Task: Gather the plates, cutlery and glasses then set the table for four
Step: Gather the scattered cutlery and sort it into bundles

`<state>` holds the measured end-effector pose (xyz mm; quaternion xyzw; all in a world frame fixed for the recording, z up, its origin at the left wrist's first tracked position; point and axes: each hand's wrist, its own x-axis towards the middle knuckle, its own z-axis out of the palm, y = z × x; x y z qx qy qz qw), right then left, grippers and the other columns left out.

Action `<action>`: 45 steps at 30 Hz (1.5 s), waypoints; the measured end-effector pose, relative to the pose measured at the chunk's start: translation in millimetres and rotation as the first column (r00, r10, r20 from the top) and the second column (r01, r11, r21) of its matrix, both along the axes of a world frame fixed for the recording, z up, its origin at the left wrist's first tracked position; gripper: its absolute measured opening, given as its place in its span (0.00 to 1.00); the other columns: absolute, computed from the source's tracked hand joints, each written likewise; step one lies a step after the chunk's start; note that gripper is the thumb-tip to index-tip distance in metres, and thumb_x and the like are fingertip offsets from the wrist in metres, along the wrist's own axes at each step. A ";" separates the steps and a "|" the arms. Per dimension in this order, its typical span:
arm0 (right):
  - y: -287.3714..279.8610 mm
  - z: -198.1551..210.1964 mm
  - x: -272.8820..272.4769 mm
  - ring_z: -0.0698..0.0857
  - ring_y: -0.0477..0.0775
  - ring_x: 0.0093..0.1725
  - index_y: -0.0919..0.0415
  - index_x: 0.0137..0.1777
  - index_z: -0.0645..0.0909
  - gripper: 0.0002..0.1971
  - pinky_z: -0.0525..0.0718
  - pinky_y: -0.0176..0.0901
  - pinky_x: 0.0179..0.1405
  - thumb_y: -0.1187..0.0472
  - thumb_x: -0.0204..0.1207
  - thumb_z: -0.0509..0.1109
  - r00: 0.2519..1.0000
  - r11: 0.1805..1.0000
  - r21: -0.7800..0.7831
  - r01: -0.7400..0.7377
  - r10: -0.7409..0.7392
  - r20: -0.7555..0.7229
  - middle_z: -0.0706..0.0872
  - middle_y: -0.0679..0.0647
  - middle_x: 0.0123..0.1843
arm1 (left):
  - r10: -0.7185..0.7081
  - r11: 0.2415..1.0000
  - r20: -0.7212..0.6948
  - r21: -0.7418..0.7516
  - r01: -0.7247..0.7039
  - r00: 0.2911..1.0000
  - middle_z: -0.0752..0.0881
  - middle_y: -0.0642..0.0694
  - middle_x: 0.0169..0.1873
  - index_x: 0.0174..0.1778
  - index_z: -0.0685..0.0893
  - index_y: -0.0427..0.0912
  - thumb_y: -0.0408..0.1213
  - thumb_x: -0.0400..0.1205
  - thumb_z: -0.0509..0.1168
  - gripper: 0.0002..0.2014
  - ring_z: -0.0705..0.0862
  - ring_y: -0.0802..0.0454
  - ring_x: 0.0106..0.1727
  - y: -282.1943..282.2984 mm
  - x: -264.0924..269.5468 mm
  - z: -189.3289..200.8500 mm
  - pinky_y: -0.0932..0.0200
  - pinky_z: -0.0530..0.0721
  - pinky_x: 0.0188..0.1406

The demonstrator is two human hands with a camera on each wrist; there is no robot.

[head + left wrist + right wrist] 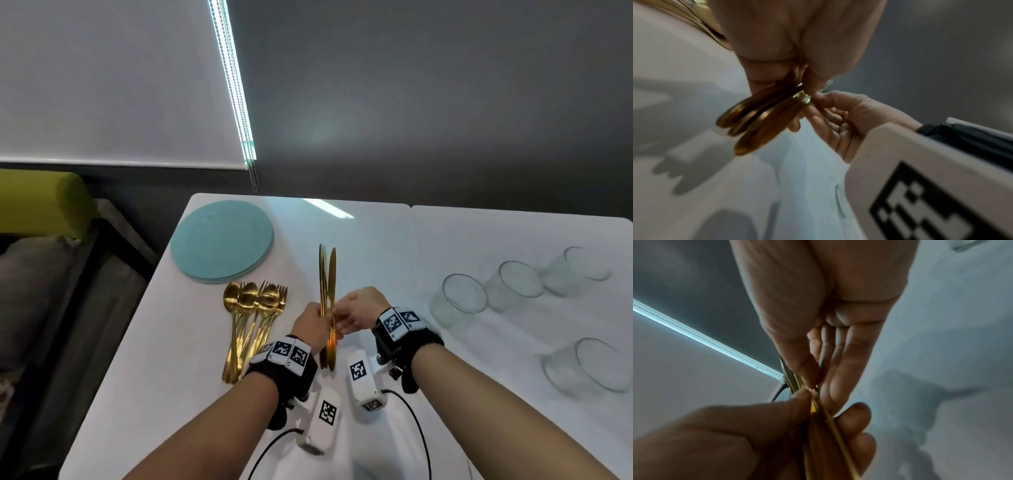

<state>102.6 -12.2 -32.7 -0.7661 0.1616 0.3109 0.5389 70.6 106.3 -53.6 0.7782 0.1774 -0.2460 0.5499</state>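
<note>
Several gold knives [327,274] stand upright above the white table [376,236], blades pointing away from me. My left hand [317,317] grips the bundle around its handles [756,120]. Coming from the right, my right hand [339,310] pinches one knife [818,417] of the bundle between thumb and straight fingers [838,369]. A stack of teal plates [222,241] lies at the far left of the table. Gold spoons and forks [253,318] lie in a heap just left of my left hand. Several clear glasses [459,299] stand on the right side.
One glass [589,366] stands apart near the right edge. A green seat [44,202] and a dark frame sit beyond the table's left edge. A blind's bead cord [252,174] hangs over the far edge. Cables trail from my wrist units near the front.
</note>
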 end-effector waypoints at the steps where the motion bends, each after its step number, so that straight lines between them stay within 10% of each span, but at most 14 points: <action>1: 1.2 -1.8 -5.8 0.87 0.54 0.27 0.65 0.36 0.82 0.06 0.90 0.43 0.36 0.68 0.74 0.72 1.000 1.000 0.011 -0.001 0.001 -0.002 0.88 0.62 0.32 | -0.008 1.000 -0.010 0.001 0.008 1.000 0.87 0.34 0.48 0.53 0.75 0.39 0.37 0.85 0.56 0.06 0.88 0.40 0.43 0.5 -4.5 -1.9 0.44 0.89 0.49; 5: 6.9 -5.4 -26.1 0.88 0.53 0.30 0.64 0.39 0.83 0.06 0.89 0.41 0.34 0.69 0.77 0.68 0.999 0.999 0.032 -0.036 0.036 -0.019 0.88 0.60 0.35 | -0.048 0.996 0.007 0.075 0.047 0.999 0.84 0.39 0.43 0.58 0.74 0.36 0.32 0.85 0.57 0.07 0.84 0.46 0.36 7.2 -21.4 -4.7 0.49 0.87 0.46; 11: 8.8 1.3 -41.0 0.86 0.51 0.32 0.59 0.39 0.81 0.06 0.85 0.38 0.28 0.68 0.77 0.69 0.998 0.993 -0.104 -0.046 0.050 0.034 0.87 0.55 0.37 | -0.150 0.888 -0.016 0.437 0.142 0.989 0.82 0.35 0.62 0.70 0.72 0.35 0.36 0.85 0.58 0.17 0.82 0.40 0.64 27.0 -29.8 -7.9 0.52 0.80 0.62; 17: -8.0 2.5 -55.7 0.85 0.51 0.32 0.58 0.39 0.81 0.06 0.87 0.40 0.34 0.67 0.77 0.68 0.999 0.986 -0.168 0.019 -0.012 0.043 0.86 0.55 0.37 | -0.260 0.730 -0.064 0.640 0.240 0.963 0.81 0.35 0.64 0.64 0.76 0.34 0.35 0.84 0.57 0.15 0.81 0.40 0.64 44.9 -39.1 -11.1 0.55 0.80 0.56; 20: -14.9 1.1 -65.1 0.85 0.51 0.31 0.58 0.39 0.81 0.07 0.86 0.39 0.32 0.67 0.77 0.68 0.999 0.980 -0.195 0.040 -0.032 0.043 0.85 0.54 0.37 | -0.121 0.821 -0.013 0.560 0.107 0.993 0.76 0.39 0.67 0.68 0.75 0.37 0.34 0.87 0.53 0.16 0.76 0.44 0.69 41.3 -47.6 -3.7 0.61 0.75 0.60; 25: -29.1 0.0 -77.8 0.84 0.50 0.31 0.60 0.41 0.81 0.04 0.85 0.39 0.30 0.67 0.77 0.68 0.997 0.969 -0.234 0.079 -0.070 0.044 0.84 0.54 0.36 | -0.389 0.666 -0.107 0.654 0.359 0.915 0.75 0.42 0.67 0.69 0.76 0.40 0.35 0.87 0.52 0.16 0.73 0.46 0.70 38.0 -48.6 -13.6 0.53 0.69 0.71; 29: -44.9 -1.7 -86.3 0.84 0.51 0.30 0.60 0.41 0.81 0.04 0.84 0.39 0.29 0.67 0.77 0.69 0.991 0.957 -0.257 0.131 -0.124 0.042 0.84 0.54 0.36 | -0.180 0.786 -0.054 0.592 0.177 0.982 0.79 0.37 0.65 0.69 0.75 0.33 0.32 0.85 0.56 0.17 0.79 0.42 0.67 37.3 -45.3 -10.3 0.53 0.77 0.65; 45: -81.2 -14.9 -115.7 0.85 0.50 0.31 0.58 0.41 0.81 0.03 0.82 0.38 0.27 0.65 0.76 0.69 0.987 0.915 -0.378 0.144 -0.159 -0.008 0.84 0.52 0.36 | -0.267 0.614 -0.040 0.763 0.202 0.963 0.80 0.38 0.66 0.68 0.73 0.32 0.34 0.86 0.56 0.16 0.79 0.44 0.68 46.4 -35.3 -16.0 0.54 0.80 0.67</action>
